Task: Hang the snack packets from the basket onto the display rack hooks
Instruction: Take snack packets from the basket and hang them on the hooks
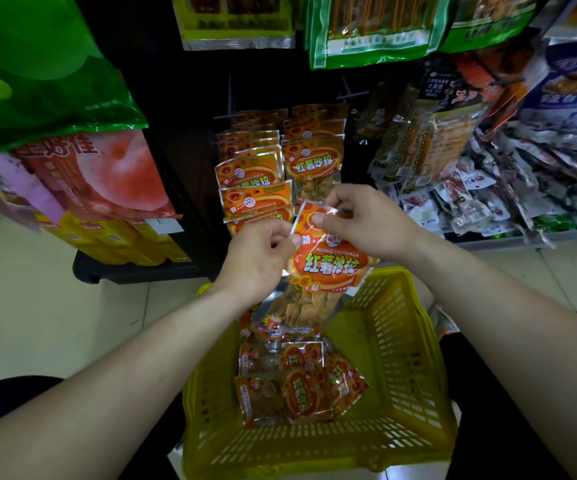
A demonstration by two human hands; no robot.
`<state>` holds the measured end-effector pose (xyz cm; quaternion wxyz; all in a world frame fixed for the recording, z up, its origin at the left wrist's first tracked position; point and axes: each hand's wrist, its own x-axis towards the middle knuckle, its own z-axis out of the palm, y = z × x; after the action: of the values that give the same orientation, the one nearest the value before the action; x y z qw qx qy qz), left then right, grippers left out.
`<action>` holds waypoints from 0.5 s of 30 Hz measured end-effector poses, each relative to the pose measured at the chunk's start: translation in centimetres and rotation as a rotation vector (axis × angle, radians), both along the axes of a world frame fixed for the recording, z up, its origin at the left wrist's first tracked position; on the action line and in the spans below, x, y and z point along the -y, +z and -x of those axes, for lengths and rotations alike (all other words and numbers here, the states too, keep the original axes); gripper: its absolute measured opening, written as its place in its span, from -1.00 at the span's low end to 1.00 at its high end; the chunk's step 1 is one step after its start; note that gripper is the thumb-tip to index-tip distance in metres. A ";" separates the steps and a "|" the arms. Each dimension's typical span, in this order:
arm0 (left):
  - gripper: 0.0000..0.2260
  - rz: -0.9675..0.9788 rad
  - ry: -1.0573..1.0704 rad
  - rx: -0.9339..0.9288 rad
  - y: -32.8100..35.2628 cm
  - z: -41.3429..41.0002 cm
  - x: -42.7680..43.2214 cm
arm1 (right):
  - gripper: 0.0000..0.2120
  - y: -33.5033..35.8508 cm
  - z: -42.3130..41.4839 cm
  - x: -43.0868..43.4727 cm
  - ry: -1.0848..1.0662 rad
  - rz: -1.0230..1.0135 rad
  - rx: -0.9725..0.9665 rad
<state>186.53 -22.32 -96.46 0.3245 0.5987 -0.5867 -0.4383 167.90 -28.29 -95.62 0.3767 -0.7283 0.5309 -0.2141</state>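
An orange snack packet (328, 268) hangs between both hands above the yellow basket (398, 344). My left hand (256, 258) pinches its upper left edge. My right hand (363, 223) pinches its clear top strip from the right. Several more orange packets (297, 389) lie in the basket. On the black display rack (183, 109) just beyond the hands, two rows of the same orange packets (256, 174) hang from hooks, the right row (315, 157) beside it.
Green and pink bags (82, 161) hang at the left over yellow boxes (120, 237). Green packets (373, 29) hang above. A pile of small dark and white packets (481, 188) fills the shelf at the right. Pale floor tiles surround the basket.
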 end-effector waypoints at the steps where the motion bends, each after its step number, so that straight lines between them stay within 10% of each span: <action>1: -0.88 -0.001 -0.002 -0.001 0.0 0.0 0.0 | -0.82 0.0 0.0 -0.1 0.029 -0.016 -0.010; 8: -0.84 -0.103 -0.038 -0.046 -0.2 -0.5 0.7 | -0.83 0.2 0.0 0.1 -0.008 0.113 0.078; 15: -0.75 -0.148 -0.071 0.339 -1.5 -1.9 0.8 | -0.84 1.0 1.4 0.7 -0.164 0.159 0.078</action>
<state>188.41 -23.09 -97.99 0.1603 0.6652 -0.6198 -0.3843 166.49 -29.03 -94.64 0.3197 -0.7010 0.5549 -0.3138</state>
